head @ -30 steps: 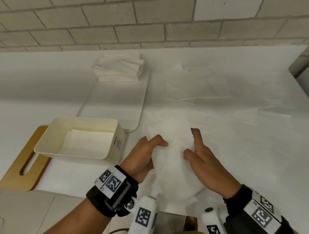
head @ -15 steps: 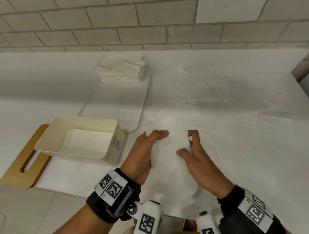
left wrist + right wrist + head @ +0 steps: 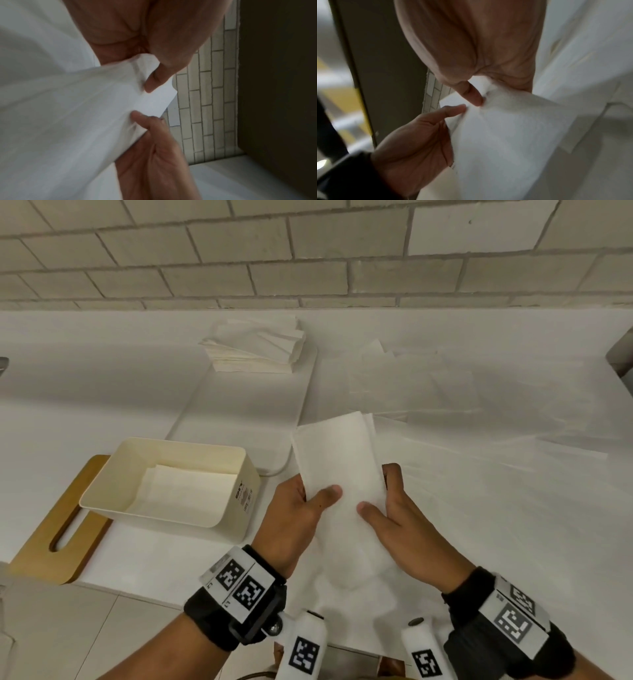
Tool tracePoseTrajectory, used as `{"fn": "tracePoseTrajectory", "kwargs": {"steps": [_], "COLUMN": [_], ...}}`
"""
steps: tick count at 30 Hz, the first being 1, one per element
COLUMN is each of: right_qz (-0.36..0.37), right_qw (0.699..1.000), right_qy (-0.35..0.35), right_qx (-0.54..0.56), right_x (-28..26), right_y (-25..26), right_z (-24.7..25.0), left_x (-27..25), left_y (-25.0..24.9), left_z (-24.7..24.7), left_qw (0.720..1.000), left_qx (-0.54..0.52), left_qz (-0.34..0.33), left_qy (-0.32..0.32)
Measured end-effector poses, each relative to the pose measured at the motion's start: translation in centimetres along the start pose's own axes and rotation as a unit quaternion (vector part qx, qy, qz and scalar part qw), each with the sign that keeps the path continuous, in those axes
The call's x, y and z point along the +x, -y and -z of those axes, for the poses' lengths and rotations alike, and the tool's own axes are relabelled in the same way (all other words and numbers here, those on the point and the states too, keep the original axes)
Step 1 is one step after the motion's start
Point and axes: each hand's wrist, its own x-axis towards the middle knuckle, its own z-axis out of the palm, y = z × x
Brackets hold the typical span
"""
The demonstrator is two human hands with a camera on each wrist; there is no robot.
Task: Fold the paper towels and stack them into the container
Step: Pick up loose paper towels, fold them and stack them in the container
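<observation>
A folded white paper towel (image 3: 337, 460) is held up between both hands above the counter, its free end pointing away from me. My left hand (image 3: 301, 508) pinches its left edge, thumb on top; the left wrist view shows that hand (image 3: 150, 83) with the thumb pressing the towel (image 3: 85, 108). My right hand (image 3: 387, 508) pinches the right edge, thumb on top; in the right wrist view that hand (image 3: 474, 97) nips the towel (image 3: 513, 128). The cream container (image 3: 236, 463) stands to the left with folded towels (image 3: 185, 487) lying inside.
A wooden board (image 3: 51, 529) lies under the container's left side. A pile of folded towels (image 3: 257, 347) sits on a white tray (image 3: 246, 419) at the back. Unfolded sheets (image 3: 445, 392) are spread over the right of the counter (image 3: 68, 392). A brick wall (image 3: 308, 251) closes the back.
The towel, earlier rounded and bulging between my hands, is now a flat narrow strip. Both hands have risen slightly, keeping their pinch on its edges.
</observation>
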Motion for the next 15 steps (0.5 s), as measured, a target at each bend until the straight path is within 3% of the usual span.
{"fn": "tracePoseTrajectory", "kwargs": {"steps": [4, 6, 10, 15], "right_qz": [0.055, 0.049, -0.003, -0.022], "right_qw": [0.998, 0.998, 0.998, 0.998], "right_qy": [-0.037, -0.030, 0.015, 0.035], "right_qx": [0.009, 0.010, -0.058, -0.051], "right_x": [-0.1, -0.1, 0.0, 0.5], "right_y": [0.2, -0.3, -2.0, -2.0], "right_z": [-0.2, -0.2, -0.2, -0.6], "left_x": [-0.9, -1.5, -1.5, -1.1], "left_y": [-0.6, 0.1, 2.7, 2.4], "left_z": [-0.4, -0.6, -0.4, -0.7], "left_qw": [0.987, 0.980, 0.980, 0.988], "left_qx": [0.079, 0.113, 0.156, 0.110], "left_qz": [-0.137, -0.164, -0.119, -0.101], "left_qy": [-0.010, -0.014, -0.019, -0.035]}}
